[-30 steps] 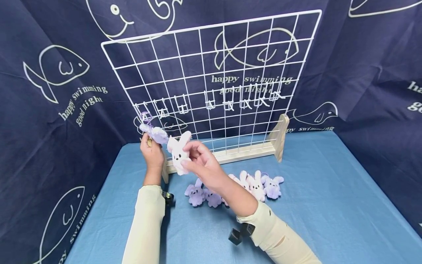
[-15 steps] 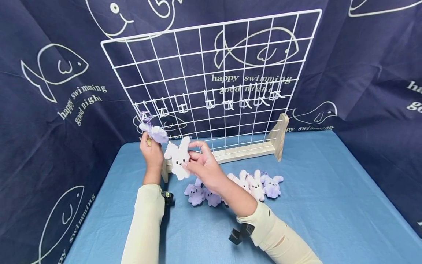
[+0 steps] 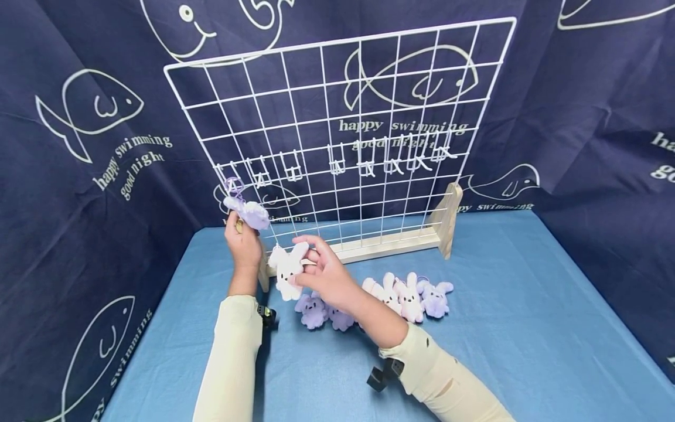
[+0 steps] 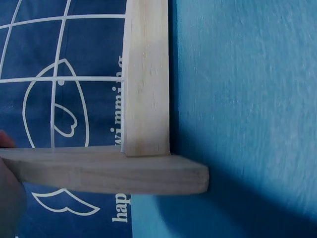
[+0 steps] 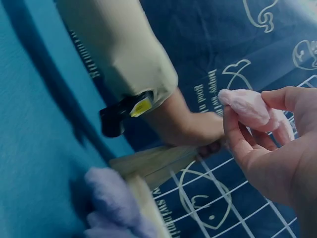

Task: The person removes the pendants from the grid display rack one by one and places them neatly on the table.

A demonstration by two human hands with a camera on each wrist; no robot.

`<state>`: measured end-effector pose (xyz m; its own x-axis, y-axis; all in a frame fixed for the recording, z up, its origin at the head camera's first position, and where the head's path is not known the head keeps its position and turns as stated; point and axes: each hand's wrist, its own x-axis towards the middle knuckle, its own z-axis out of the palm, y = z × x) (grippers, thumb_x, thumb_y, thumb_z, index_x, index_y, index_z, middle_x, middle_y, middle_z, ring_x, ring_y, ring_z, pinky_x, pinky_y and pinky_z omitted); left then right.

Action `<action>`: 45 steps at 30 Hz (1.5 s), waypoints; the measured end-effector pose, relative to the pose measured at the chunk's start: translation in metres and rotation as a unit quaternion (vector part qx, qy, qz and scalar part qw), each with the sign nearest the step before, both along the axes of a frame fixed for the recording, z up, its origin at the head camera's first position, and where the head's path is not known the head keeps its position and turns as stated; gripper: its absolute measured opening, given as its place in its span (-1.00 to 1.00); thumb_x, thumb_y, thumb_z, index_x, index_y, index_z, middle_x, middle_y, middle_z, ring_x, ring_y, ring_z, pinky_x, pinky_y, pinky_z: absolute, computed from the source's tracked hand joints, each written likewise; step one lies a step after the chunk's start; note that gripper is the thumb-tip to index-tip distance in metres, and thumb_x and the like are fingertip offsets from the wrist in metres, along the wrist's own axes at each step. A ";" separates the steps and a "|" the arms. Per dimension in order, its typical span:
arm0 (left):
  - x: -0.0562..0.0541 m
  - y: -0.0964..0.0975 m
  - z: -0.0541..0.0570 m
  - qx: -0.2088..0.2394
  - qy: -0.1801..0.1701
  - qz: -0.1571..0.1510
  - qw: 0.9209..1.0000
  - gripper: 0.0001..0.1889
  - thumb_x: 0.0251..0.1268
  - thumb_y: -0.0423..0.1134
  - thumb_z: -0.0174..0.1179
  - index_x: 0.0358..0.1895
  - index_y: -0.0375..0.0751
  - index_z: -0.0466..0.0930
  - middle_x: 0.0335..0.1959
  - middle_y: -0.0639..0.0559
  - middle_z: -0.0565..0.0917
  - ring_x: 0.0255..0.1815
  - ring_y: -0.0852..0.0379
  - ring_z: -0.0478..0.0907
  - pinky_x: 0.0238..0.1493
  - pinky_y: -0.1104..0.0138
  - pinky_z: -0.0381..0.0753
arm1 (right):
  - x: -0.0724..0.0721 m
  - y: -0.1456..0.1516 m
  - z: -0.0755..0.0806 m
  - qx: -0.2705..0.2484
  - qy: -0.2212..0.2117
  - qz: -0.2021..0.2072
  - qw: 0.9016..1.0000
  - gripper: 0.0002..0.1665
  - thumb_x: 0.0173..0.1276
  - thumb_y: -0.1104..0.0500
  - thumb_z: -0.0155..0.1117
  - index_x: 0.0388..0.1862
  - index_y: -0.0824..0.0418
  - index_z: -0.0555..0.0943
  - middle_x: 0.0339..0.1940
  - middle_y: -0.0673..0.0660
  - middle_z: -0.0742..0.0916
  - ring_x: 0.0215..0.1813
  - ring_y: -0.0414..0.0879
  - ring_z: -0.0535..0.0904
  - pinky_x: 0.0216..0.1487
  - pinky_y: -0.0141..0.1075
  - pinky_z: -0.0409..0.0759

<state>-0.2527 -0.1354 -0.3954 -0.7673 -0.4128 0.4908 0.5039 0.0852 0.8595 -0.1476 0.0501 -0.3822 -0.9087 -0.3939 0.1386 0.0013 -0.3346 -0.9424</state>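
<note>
My right hand [image 3: 329, 278] pinches a pale pink plush bunny charm [image 3: 287, 281] between thumb and fingers, its face turned to the head camera. In the right wrist view the pink bunny [image 5: 247, 106] shows from the side. My left hand [image 3: 245, 246] grips the wooden end post [image 4: 99, 171] of the grid stand, low on the left. Just above that hand hangs a purple plush bunny [image 3: 249, 212], its purple loop [image 3: 233, 186] over the leftmost hook. The white wire grid [image 3: 337, 88] stands upright behind both hands.
Several white hooks [image 3: 337, 167] line the grid in a row. On the blue tablecloth [image 3: 506, 328] lie more plush bunnies: purple ones [image 3: 313, 310] partly under my right arm, pink ones [image 3: 409, 298] and another purple one [image 3: 435, 298] farther right. A wooden foot [image 3: 447, 220] supports the grid's right end.
My right hand has lowered the pink bunny somewhat, down toward the table in front of the stand. The left hand and the hanging purple bunny have stayed in place.
</note>
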 end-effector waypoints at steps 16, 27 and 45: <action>0.008 -0.014 0.006 -0.031 -0.069 -0.082 0.994 -0.79 0.55 -0.41 -0.04 -0.07 -0.04 0.56 -0.41 0.34 0.57 -0.44 0.31 0.47 -0.31 0.51 0.53 | -0.006 -0.009 -0.032 0.094 -0.039 0.010 0.995 -0.22 0.32 0.49 0.30 0.45 0.29 0.23 0.06 0.26 0.69 -0.21 -0.18 0.75 -0.27 -0.36 0.74; 0.006 -0.015 0.002 -0.042 -0.076 -0.081 0.993 -0.82 0.58 -0.38 -0.04 -0.04 -0.06 0.54 -0.36 0.36 0.58 -0.40 0.39 0.49 -0.28 0.51 0.53 | -0.004 -0.011 -0.046 0.163 -0.028 0.036 0.986 -0.28 0.30 0.47 0.37 0.38 0.29 0.29 -0.10 0.16 0.66 -0.34 -0.21 0.66 -0.32 -0.40 0.66; -0.004 -0.014 -0.010 -0.022 -0.055 -0.053 0.997 -0.77 0.50 -0.42 -0.03 -0.12 0.04 0.53 -0.41 0.33 0.58 -0.44 0.21 0.47 -0.34 0.47 0.51 | -0.003 -0.020 -0.062 0.350 0.075 0.006 0.934 -0.39 0.28 0.31 0.48 0.27 0.19 0.47 -0.30 0.03 0.70 -0.38 -0.25 0.57 -0.38 -0.42 0.58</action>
<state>-0.2567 -0.1495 -0.4055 -0.8553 -0.3068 0.4175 0.4154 0.0754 0.9065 -0.1502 0.0304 -0.4444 -0.8950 -0.4451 -0.0304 -0.1486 0.3617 -0.9204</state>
